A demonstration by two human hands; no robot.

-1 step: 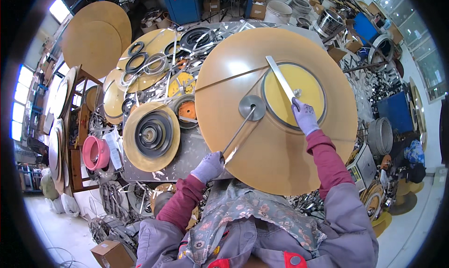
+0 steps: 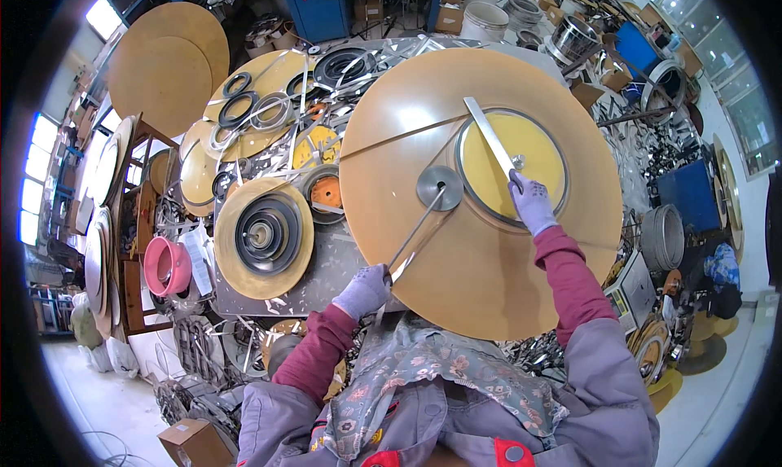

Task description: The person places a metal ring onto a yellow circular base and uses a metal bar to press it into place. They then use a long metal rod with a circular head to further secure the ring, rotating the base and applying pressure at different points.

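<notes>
A large tan disc (image 2: 497,296) lies before me, with a yellow round centre (image 2: 521,153) ringed by a dark wound band. My right hand (image 2: 533,205), in a pale purple glove, grips one end of a flat silver metal bar (image 2: 489,137), which lies across the yellow centre. In the same kind of glove, my left hand (image 2: 366,290) is closed on a thin metal rod (image 2: 414,232). The rod's far end reaches the hole of a small grey metal disc (image 2: 426,186) on the tan disc. A narrow strip (image 2: 403,138) runs from the left to the wound band.
Left of the large disc stands a smaller tan disc with a dark coil (image 2: 265,235). Black rings (image 2: 238,109) and loose metal strips crowd the grey table (image 2: 332,259). A pink bucket (image 2: 167,267) is farther left. At right are a scale-like box (image 2: 631,292) and heaped scrap.
</notes>
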